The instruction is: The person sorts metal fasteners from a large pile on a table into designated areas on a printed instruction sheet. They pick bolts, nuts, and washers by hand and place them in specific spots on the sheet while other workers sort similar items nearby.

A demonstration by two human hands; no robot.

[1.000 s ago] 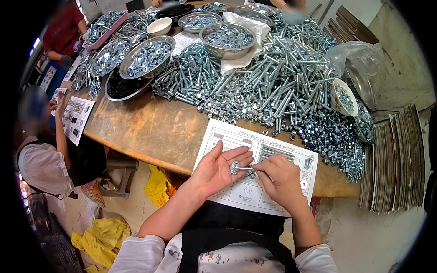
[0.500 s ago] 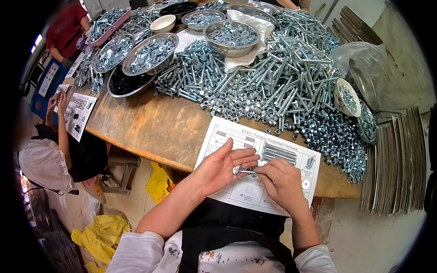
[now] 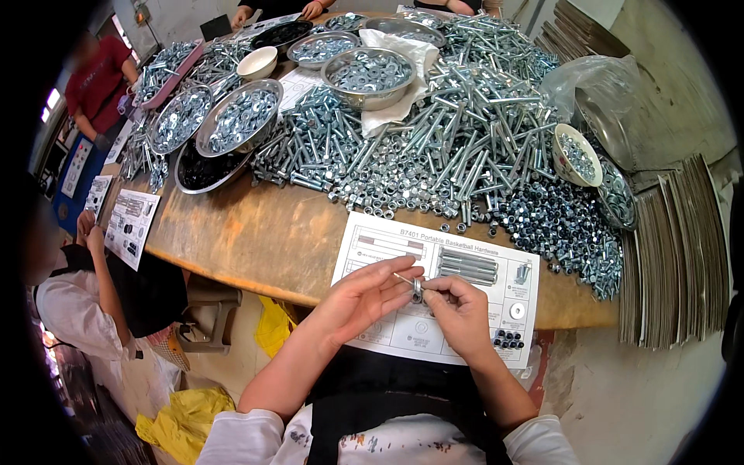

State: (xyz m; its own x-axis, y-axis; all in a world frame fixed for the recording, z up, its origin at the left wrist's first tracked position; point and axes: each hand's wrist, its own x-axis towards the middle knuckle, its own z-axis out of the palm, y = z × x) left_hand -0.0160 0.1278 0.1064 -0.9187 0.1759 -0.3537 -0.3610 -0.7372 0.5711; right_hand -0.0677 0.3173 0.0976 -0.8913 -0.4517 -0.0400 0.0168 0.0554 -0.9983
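My left hand (image 3: 363, 297) and my right hand (image 3: 459, 311) meet over a white printed parts sheet (image 3: 434, 288) at the table's near edge. Between the fingertips is a small silver bolt (image 3: 406, 280) with a nut or washer on it; the left fingers pinch the thin shaft, the right fingers hold the round end. On the sheet lie a few long bolts (image 3: 467, 267), a washer (image 3: 517, 311) and several small dark nuts (image 3: 507, 339).
A big heap of silver bolts and nuts (image 3: 457, 155) covers the wooden table (image 3: 248, 240). Metal bowls of washers (image 3: 236, 118) stand at the far left, a small bowl of nuts (image 3: 575, 154) at right. Another person (image 3: 85, 294) sits left. Stacked cardboard (image 3: 674, 256) stands right.
The hands have lifted slightly off the sheet and the small bolt is now tilted between the fingertips. The view has shifted a little.
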